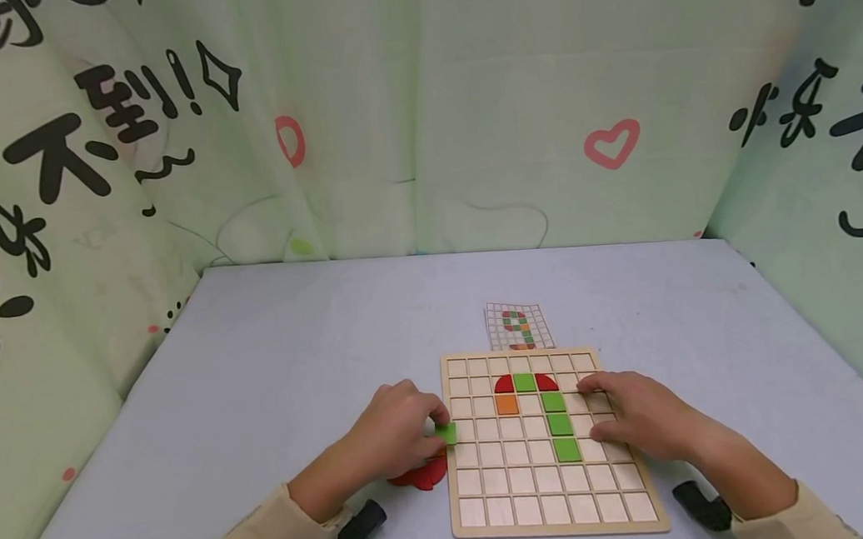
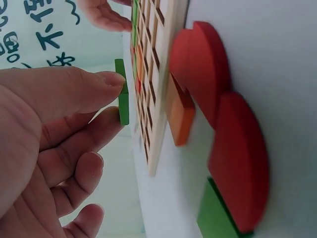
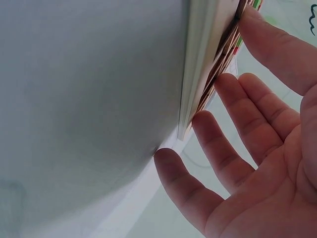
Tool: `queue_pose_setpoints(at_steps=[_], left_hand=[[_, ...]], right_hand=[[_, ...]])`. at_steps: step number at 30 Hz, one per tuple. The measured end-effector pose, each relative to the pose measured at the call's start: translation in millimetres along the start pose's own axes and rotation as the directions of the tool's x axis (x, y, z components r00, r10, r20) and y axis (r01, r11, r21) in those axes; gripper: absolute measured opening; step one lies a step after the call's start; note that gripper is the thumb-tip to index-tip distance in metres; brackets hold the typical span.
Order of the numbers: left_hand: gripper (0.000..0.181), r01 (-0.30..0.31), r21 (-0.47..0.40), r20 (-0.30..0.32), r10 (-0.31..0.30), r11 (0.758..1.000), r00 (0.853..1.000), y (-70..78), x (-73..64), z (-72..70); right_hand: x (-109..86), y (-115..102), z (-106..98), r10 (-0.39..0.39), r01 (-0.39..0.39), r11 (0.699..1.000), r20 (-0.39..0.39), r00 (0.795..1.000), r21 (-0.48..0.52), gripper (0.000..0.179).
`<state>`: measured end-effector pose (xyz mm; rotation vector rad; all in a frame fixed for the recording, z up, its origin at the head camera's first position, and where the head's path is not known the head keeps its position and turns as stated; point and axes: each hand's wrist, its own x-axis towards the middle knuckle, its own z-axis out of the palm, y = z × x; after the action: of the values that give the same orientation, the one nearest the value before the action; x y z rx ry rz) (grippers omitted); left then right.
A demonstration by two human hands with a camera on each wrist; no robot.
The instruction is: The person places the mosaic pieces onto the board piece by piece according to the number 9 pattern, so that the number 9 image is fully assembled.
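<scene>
My left hand (image 1: 392, 431) pinches a small green square tile (image 2: 123, 106) between thumb and fingertips, at the left edge of a wooden grid board (image 1: 496, 484). Beside that edge, under the hand, lie loose red rounded pieces (image 2: 240, 158), an orange tile (image 2: 179, 111) and a green tile (image 2: 218, 210). Set in the board are two red rounded pieces with a green tile (image 1: 525, 382) between them, an orange tile (image 1: 507, 404) below the left one and a column of green tiles (image 1: 559, 424) below the right one. Fingertips of my right hand (image 1: 644, 413) rest on the board's right side, fingers relaxed.
Behind the board lies a gridded pattern card (image 1: 537, 329) with small coloured shapes, its lower end hidden by the board. The white table (image 1: 316, 336) is enclosed by pale green printed curtains (image 1: 494, 90) at the back and sides.
</scene>
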<state>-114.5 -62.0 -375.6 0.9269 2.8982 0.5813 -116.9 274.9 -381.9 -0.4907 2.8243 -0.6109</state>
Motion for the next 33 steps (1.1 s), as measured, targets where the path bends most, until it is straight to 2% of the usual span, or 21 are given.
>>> queue_pose_setpoints(at_steps=[9,20,33], left_hand=[[0.009,-0.042,0.055,0.016,0.041,0.998,0.999,17.0,16.7,5.4],[0.007,-0.088,0.068,0.033,0.086,0.994,0.996,36.2,33.9,10.3],[0.011,-0.078,0.079,0.079,0.072,0.994,0.994,53.5,51.9,13.3]], right_hand=[[0.9,-0.5,-0.5,0.012,-0.012,1.000,0.005,1.000,0.002,0.055],[0.3,0.2,0.3,0.021,-0.022,1.000,0.008,1.000,0.012,0.055],[0.5,2.4,0.4,0.000,0.000,1.000,0.003,1.000,0.007,0.056]])
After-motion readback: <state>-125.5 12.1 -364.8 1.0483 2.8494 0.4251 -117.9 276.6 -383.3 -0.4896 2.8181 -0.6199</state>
